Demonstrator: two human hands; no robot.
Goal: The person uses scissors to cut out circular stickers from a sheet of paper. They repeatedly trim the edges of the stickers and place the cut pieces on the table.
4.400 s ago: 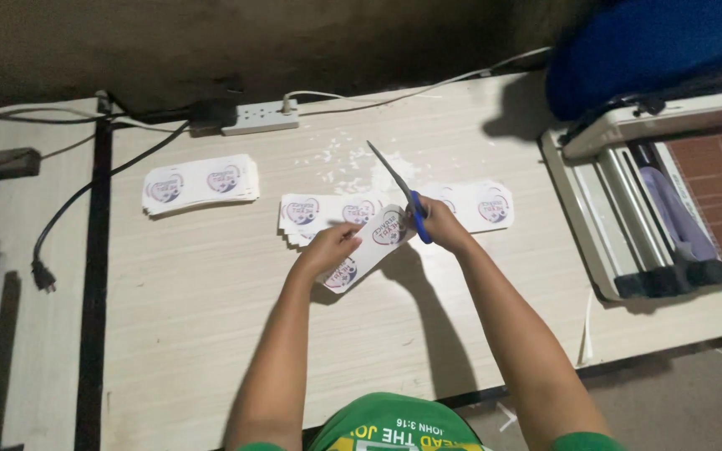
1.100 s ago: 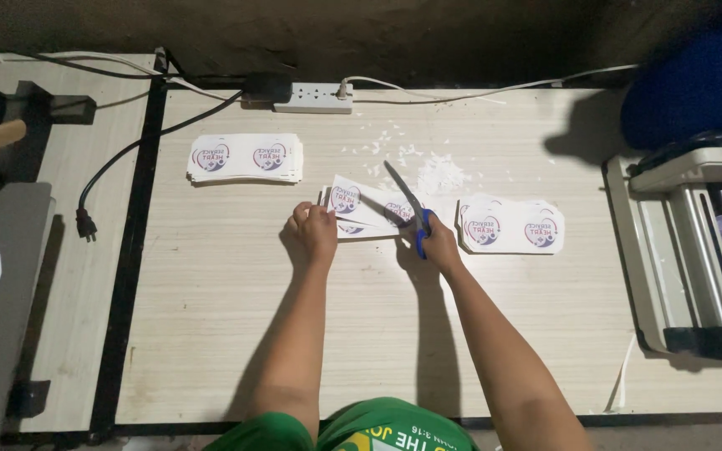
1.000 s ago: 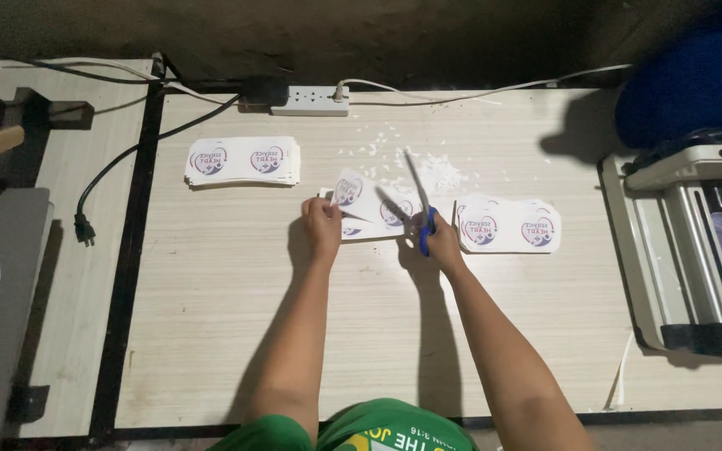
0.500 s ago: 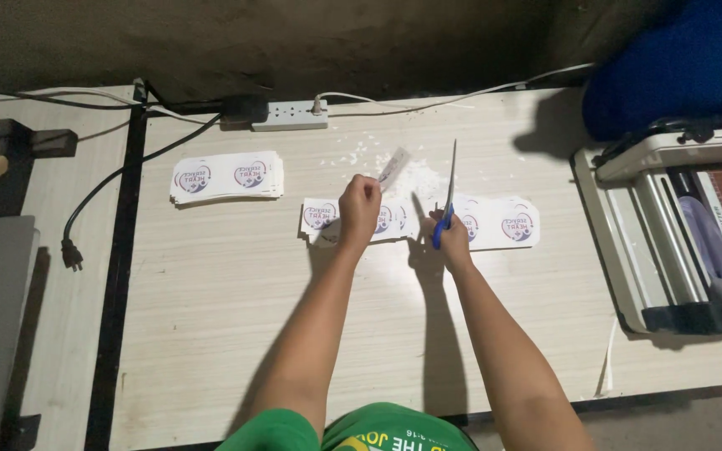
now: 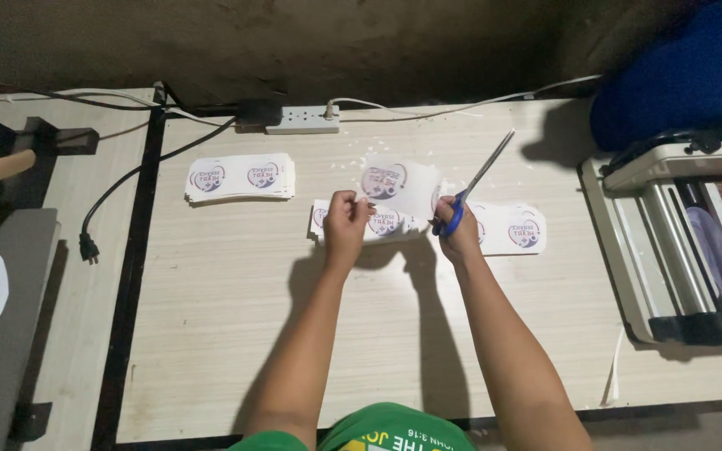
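Pale wood-grain bench point(image 5: 294, 334) under a dim wall. Our left hand point(image 5: 346, 227) pinches a white printed sticker sheet point(image 5: 399, 185) by its lower left edge, lifted just above the loose pile of cut stickers point(image 5: 503, 227). Our right hand point(image 5: 455, 230) is clenched through blue-handled steel scissors point(image 5: 474, 185), blades angled up and away. Best to keep the sheet taut and feed it squarely into the blades. The sheet bears one round purple emblem. A neat stack of sticker strips point(image 5: 240, 177) lies well apart, left.

**Paper, steel, pale wood**

I'm holding a thin, slightly glossy paper sheet point(image 5: 399, 185) and scissors point(image 5: 471, 188) with shiny metal blades and blue plastic handles. The table point(image 5: 294, 317) is showing matt, pale wood grain; the power strip point(image 5: 302, 119) is looking like smooth white plastic.
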